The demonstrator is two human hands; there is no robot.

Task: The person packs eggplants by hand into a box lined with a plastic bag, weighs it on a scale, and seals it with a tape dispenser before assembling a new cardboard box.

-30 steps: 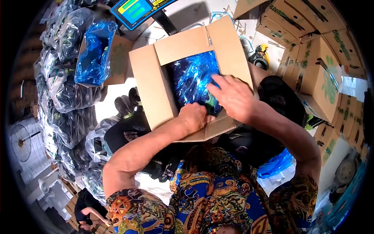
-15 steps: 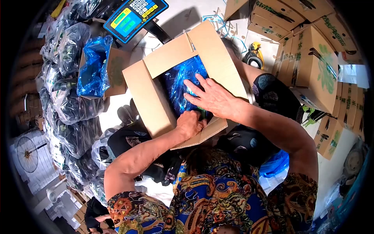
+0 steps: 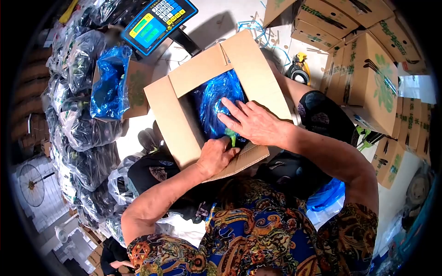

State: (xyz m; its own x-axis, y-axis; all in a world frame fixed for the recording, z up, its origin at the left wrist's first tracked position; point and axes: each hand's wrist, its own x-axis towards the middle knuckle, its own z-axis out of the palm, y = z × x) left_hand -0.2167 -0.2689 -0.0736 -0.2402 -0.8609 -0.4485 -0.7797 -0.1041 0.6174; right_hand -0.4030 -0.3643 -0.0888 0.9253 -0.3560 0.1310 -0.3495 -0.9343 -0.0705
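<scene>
At centre frame, the right hand (image 3: 255, 122) lies spread on a blue liner (image 3: 212, 99) inside a cardboard box (image 3: 177, 124); the left hand (image 3: 214, 154) grips the liner's near edge. Stacked cartons (image 3: 373, 69) fill the upper right, bagged produce (image 3: 83, 124) the left.

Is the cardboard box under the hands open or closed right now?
Open. The cardboard box has its flaps folded outward, exposing the blue plastic liner; the right hand lies flat on it, the left hand at the near flap.

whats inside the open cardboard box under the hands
A crinkled blue plastic bag lines the cardboard box. The right hand presses on it, and a green stem shows by the left hand. The contents under the plastic are hidden.
</scene>
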